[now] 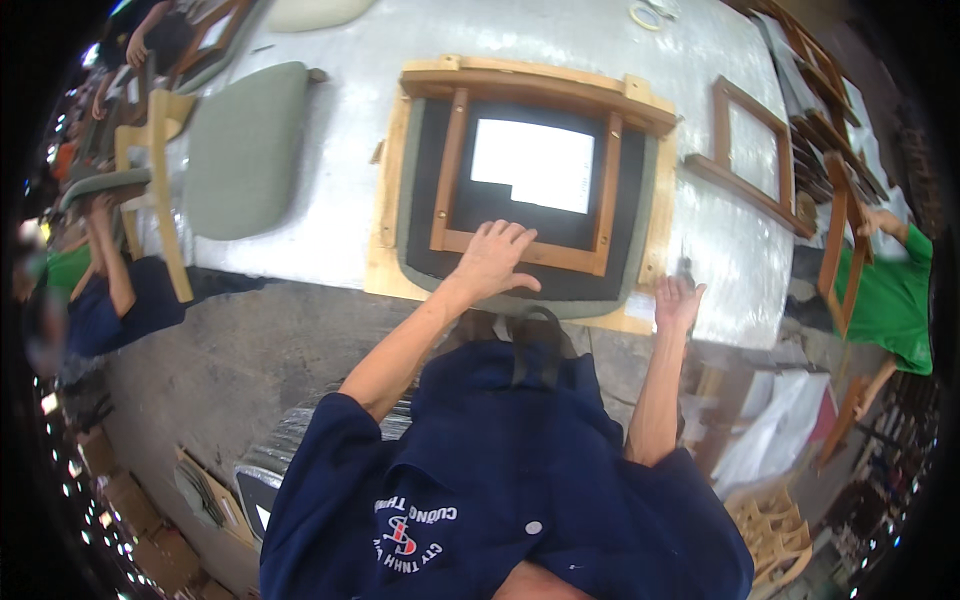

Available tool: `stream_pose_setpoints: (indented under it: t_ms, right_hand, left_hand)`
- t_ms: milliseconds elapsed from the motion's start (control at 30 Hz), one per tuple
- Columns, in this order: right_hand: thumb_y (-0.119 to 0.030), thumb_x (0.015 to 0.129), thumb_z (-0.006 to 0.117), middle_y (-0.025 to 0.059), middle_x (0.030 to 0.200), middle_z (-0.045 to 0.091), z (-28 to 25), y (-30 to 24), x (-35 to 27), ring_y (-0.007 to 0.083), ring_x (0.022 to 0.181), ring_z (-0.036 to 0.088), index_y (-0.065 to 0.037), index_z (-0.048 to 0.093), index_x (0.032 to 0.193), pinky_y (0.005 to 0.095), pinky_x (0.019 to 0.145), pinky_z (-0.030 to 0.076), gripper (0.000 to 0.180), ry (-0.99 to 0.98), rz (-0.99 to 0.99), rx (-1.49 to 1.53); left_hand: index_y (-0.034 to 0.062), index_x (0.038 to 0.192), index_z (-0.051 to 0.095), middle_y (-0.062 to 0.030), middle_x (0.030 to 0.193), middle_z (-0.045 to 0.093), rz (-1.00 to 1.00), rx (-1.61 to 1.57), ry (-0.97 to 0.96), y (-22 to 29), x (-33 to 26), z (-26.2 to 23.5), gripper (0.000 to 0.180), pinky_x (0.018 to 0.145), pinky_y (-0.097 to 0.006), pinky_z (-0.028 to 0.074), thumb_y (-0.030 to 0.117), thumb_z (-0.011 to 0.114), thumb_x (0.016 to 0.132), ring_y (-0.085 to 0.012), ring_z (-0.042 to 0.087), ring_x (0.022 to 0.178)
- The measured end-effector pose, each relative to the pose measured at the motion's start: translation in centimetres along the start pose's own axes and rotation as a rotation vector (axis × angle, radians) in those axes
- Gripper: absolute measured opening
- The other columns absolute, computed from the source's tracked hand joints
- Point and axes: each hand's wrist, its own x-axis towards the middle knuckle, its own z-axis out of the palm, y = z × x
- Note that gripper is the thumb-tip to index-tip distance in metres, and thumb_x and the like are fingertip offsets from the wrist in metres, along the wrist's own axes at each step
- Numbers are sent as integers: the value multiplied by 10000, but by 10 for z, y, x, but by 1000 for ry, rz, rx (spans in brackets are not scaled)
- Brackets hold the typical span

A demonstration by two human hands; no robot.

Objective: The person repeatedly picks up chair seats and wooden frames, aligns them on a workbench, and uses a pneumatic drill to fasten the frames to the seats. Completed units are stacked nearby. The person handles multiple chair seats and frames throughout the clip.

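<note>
an upturned chair seat [630,212] lies on the table [335,180], the left hand [495,260] resting unclenched on its wooden frame [572,257]; whether the right hand [677,303] grips anything, i can't tell from here.

Your arms reach forward, hands apart.
Your left hand [492,262] spreads palm down, thumb pointing right; your right hand [677,302] opens palm up, thumb outward, slightly blurred.

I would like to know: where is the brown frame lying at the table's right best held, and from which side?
Grip the frame by its long rail, the right hand coming from the near side. That rail is its closest part to the hand, and its open middle probably leaves room to wrap around.
</note>
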Motion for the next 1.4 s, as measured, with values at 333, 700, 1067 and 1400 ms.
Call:
stream_pose_setpoints:
  t_ms: [333, 700, 1067, 1400]
  right_hand:
    - [-408, 972, 638, 88, 1012, 699, 94, -41, -123, 177, 854, 692, -19, 624, 1232, 319, 737, 575, 469, -554, 217, -314]
    - [-306, 859, 622, 101, 819, 669, 195, -46, -315, 200, 621, 651, 1, 640, 1012, 293, 564, 549, 344, -712, 249, -398]
    - [-94, 883, 703, 97, 1098, 690, 505, 306, -383, 233, 1083, 637, -8, 619, 1188, 411, 978, 511, 329, -1339, 447, -184]
    - [-164, 896, 685, 119, 1003, 739, 298, 360, -335, 206, 894, 717, 28, 595, 1285, 332, 781, 576, 443, -1177, -131, -1233]
  left_hand:
    - [32, 985, 683, -99, 897, 650, 92, -42, 248, 34, 19, -119, 334, 726, -409, 535, 236, 804, 751, -290, 641, 896]
    - [52, 1049, 697, -93, 880, 682, 69, 51, 157, 4, -95, -307, 453, 754, -401, 547, 377, 817, 758, -285, 681, 886]
    - [116, 1223, 682, -108, 1240, 679, -309, 614, 614, -318, -245, -428, 481, 1014, -421, 462, 277, 798, 785, -311, 600, 1184]
    - [68, 1330, 588, -206, 1389, 537, -362, 280, 697, -433, -248, -242, 495, 1160, -533, 265, 343, 670, 927, -433, 424, 1312]
